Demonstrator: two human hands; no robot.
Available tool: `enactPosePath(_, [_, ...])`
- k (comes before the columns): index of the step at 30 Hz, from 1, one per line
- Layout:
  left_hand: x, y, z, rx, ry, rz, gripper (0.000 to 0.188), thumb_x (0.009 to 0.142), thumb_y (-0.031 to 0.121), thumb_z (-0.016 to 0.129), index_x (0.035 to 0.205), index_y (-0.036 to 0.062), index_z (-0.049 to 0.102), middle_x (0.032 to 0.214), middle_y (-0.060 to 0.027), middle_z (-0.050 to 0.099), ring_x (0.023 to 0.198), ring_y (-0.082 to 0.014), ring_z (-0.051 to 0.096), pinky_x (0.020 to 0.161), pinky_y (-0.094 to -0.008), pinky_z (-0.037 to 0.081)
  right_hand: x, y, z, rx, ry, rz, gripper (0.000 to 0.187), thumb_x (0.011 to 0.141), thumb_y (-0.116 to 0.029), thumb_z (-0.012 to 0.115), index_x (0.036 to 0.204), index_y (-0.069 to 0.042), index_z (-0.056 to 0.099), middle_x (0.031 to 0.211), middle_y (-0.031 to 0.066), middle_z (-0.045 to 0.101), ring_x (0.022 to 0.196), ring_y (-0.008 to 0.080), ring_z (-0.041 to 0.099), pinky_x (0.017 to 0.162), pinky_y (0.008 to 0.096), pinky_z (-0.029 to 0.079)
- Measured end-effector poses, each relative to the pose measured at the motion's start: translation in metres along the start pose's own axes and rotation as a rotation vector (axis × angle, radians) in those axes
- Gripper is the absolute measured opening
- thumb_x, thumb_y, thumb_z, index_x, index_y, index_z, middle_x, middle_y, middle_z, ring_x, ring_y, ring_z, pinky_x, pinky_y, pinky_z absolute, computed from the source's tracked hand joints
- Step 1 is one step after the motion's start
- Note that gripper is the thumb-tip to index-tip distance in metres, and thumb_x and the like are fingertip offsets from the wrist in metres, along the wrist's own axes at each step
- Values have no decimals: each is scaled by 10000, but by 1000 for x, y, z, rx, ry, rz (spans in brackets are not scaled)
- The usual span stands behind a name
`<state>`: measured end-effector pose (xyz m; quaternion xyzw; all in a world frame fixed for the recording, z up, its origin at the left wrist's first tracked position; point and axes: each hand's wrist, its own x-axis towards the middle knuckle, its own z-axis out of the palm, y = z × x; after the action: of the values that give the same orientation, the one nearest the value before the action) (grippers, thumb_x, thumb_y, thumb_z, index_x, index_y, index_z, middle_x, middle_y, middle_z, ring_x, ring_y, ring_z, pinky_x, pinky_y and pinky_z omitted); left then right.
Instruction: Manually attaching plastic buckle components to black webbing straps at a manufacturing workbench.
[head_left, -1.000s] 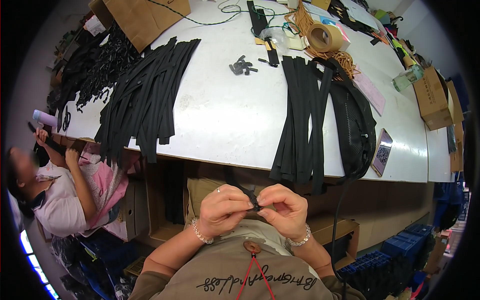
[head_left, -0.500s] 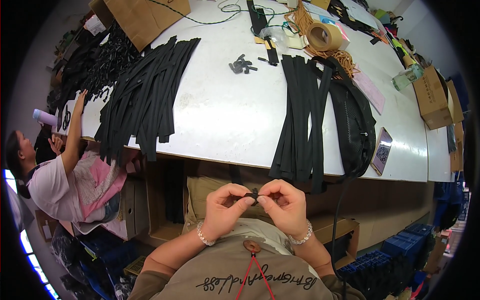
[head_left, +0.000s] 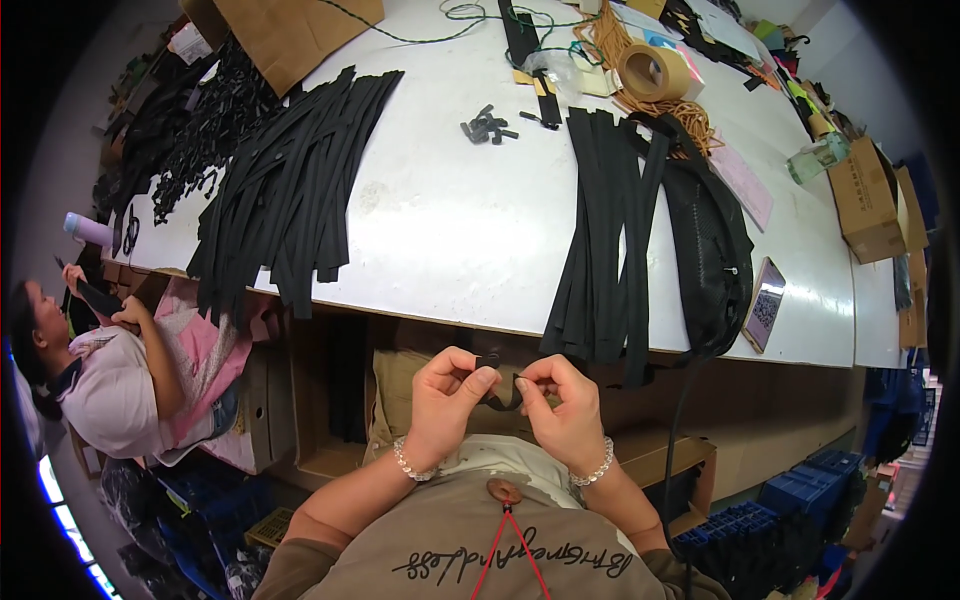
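Observation:
Close in front of my body, beyond the table's near edge, both hands hold a short black strap (head_left: 504, 406). My left hand (head_left: 446, 402) pinches one part of it between thumb and forefinger, where a small dark loop shows above the fingertips. The other end is pinched in my right hand (head_left: 562, 412), and the strap sags between the two. Past my right hand, a bundle of long black strips (head_left: 590, 240) hangs over the table edge. Several small black plastic pieces (head_left: 487, 126) lie further off, mid-table.
A second heap of black strips (head_left: 300, 190) spreads at the left. Right of the near bundle lie a black bag (head_left: 705, 240) and a phone (head_left: 764, 305). A tape roll (head_left: 652, 73) stands at the back. At the left sits a co-worker (head_left: 115, 390) holding something dark.
My hands have moved slightly apart, and the strap between them now shows as a sagging curve. The co-worker has drawn an arm back from the table and now holds a dark piece.

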<state>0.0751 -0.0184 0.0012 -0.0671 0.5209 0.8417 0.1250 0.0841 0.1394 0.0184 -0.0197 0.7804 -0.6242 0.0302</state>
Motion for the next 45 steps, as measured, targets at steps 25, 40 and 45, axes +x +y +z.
enactPosePath(25, [2,14,-4,435,-220,517,169,749,-74,634,903,-10,618,866,-92,631,793,-172,606,676,-277,490,-11,-16,5,598,18,-68,186,797,93,566,981,79,590,936,141,579,760,174,616,657,267,539])
enactPosePath(40, [3,23,-2,152,-111,-37,195,845,6,593,1040,-6,599,854,-33,613,759,-90,581,687,-216,473,3,0,-5,754,-102,318,82,869,2,548,916,51,594,811,154,640,620,191,642,562,269,539])
enactPosePath(45, [8,23,-11,148,-134,-115,167,841,29,594,1006,-1,602,824,-33,618,736,-93,581,672,-212,475,4,-6,-1,818,-116,428,103,887,-29,534,920,57,580,801,152,636,613,192,643,559,276,547])
